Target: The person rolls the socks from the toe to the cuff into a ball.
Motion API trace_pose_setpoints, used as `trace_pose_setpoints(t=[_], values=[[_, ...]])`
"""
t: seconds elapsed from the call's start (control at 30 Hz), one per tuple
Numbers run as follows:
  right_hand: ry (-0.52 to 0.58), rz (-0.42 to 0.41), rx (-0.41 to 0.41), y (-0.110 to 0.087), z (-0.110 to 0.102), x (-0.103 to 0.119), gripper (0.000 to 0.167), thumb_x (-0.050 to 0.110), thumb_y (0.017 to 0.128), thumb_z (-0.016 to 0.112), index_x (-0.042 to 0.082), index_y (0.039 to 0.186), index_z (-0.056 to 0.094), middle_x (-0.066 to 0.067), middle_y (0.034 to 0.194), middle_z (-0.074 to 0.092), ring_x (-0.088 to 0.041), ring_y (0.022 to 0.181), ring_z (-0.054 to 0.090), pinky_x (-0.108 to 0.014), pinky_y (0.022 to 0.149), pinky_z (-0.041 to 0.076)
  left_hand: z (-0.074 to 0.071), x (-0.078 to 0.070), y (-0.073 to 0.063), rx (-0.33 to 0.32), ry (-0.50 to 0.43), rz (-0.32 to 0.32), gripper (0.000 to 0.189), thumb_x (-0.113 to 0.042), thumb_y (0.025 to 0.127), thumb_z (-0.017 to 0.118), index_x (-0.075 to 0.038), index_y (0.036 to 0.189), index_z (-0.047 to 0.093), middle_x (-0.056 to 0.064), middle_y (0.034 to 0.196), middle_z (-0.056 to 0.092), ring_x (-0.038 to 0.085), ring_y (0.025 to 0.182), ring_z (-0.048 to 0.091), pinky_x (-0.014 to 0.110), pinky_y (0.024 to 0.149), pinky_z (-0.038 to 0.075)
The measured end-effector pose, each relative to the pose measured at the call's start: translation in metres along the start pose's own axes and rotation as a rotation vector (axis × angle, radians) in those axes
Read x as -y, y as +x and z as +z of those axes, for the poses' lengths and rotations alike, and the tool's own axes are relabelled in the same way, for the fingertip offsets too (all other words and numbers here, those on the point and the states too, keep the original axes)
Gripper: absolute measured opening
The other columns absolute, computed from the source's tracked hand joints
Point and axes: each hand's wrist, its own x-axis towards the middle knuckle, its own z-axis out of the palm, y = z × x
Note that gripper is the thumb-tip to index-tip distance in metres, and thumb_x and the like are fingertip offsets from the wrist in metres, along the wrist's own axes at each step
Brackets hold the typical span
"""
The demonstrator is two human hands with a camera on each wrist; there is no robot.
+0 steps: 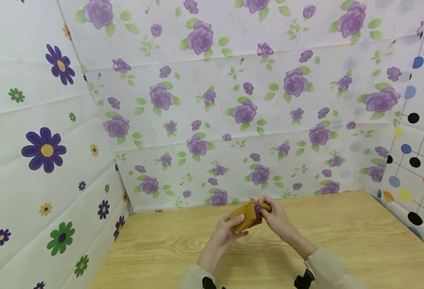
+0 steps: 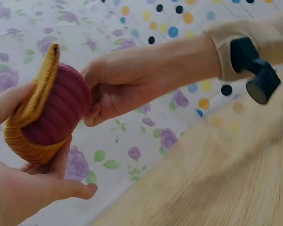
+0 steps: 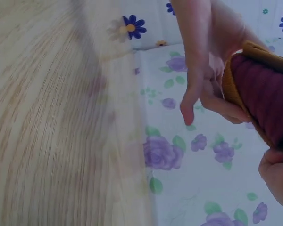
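Above the tabletop, both hands hold a mustard-yellow ribbed fabric piece [image 1: 243,216] folded partly round a maroon ribbed fabric piece [image 2: 61,106]. Whether this is a pouch or rolled knitwear I cannot tell. My left hand [image 1: 223,236] grips the yellow fabric from the left, thumb on one face and fingers beneath. At the other end, my right hand [image 1: 277,218] pinches the fabric near its maroon and purple part. In the right wrist view, the maroon ribs show between yellow edges, and the right thumb [image 3: 273,162] lies at the lower edge. The right fingertips are partly hidden.
The hands are over a wood-grain table [image 1: 161,249]. Behind it hangs a sheet with purple roses [image 1: 246,111]; a daisy-print sheet [image 1: 45,149] stands at the left and a dotted one [image 1: 414,160] at the right. Black devices [image 2: 254,68] are strapped at the wrists.
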Motion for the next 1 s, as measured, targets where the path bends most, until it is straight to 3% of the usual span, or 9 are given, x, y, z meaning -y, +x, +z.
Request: trace_pose_setpoints(t=[0.13, 0.33, 0.47, 0.67, 0.77, 1.0], values=[[-0.075, 0.016, -0.079, -0.003, 0.006, -0.003, 0.008, -0.008, 0.094, 0.049, -0.002, 0.089, 0.048, -0.003, 0.072, 0.041, -0.004, 0.055, 0.04, -0.02, 0.047, 0.036, -0.001, 0.001, -0.003, 0.011, 0.177, -0.004, 0.043, -0.018, 0.086, 0.073, -0.003, 0.119, 0.051, 0.009, 0.11, 0.062, 0.017, 0.095, 0.062, 0.031, 0.08, 0.053], [-0.175, 0.046, -0.082, -0.008, 0.011, -0.006, 0.006, -0.002, 0.093, 0.058, 0.001, 0.09, 0.054, -0.002, 0.069, 0.052, -0.006, 0.054, 0.049, -0.025, 0.045, 0.046, -0.005, -0.001, -0.006, 0.047, 0.568, 0.037, 0.052, -0.029, 0.084, 0.076, -0.012, 0.131, 0.059, 0.01, 0.111, 0.068, 0.017, 0.092, 0.067, 0.033, 0.079, 0.057], [-0.222, 0.039, -0.09, -0.01, 0.012, -0.007, 0.005, 0.006, 0.092, 0.063, 0.003, 0.092, 0.059, -0.004, 0.07, 0.059, -0.007, 0.053, 0.051, -0.027, 0.044, 0.047, -0.006, 0.0, -0.005, 0.043, 0.732, 0.113, 0.045, -0.035, 0.083, 0.076, -0.016, 0.123, 0.066, 0.007, 0.106, 0.07, 0.014, 0.088, 0.067, 0.031, 0.074, 0.057], [-0.311, 0.017, -0.093, -0.011, 0.014, -0.009, 0.005, 0.011, 0.091, 0.066, 0.007, 0.091, 0.063, -0.004, 0.074, 0.063, -0.006, 0.06, 0.055, -0.024, 0.05, 0.048, -0.004, 0.008, -0.002, -0.031, 1.006, 0.254, 0.04, -0.036, 0.083, 0.075, -0.011, 0.113, 0.066, 0.003, 0.096, 0.07, 0.003, 0.076, 0.061, 0.02, 0.063, 0.052], [-0.293, -0.002, -0.075, -0.011, 0.014, -0.01, 0.006, 0.011, 0.093, 0.063, 0.005, 0.093, 0.062, -0.005, 0.076, 0.064, -0.005, 0.063, 0.057, -0.025, 0.053, 0.05, -0.001, 0.011, 0.0, -0.098, 1.084, 0.279, 0.038, -0.035, 0.083, 0.073, -0.01, 0.11, 0.064, 0.002, 0.092, 0.069, 0.001, 0.072, 0.058, 0.02, 0.059, 0.049], [-0.194, -0.11, -0.054, -0.01, 0.012, -0.005, 0.006, 0.001, 0.096, 0.056, -0.001, 0.099, 0.06, -0.015, 0.079, 0.064, -0.015, 0.064, 0.062, -0.027, 0.055, 0.053, 0.007, 0.009, 0.007, -0.232, 1.131, 0.269, 0.037, -0.035, 0.082, 0.07, -0.01, 0.107, 0.06, 0.003, 0.088, 0.067, 0.005, 0.069, 0.057, 0.021, 0.055, 0.048]])
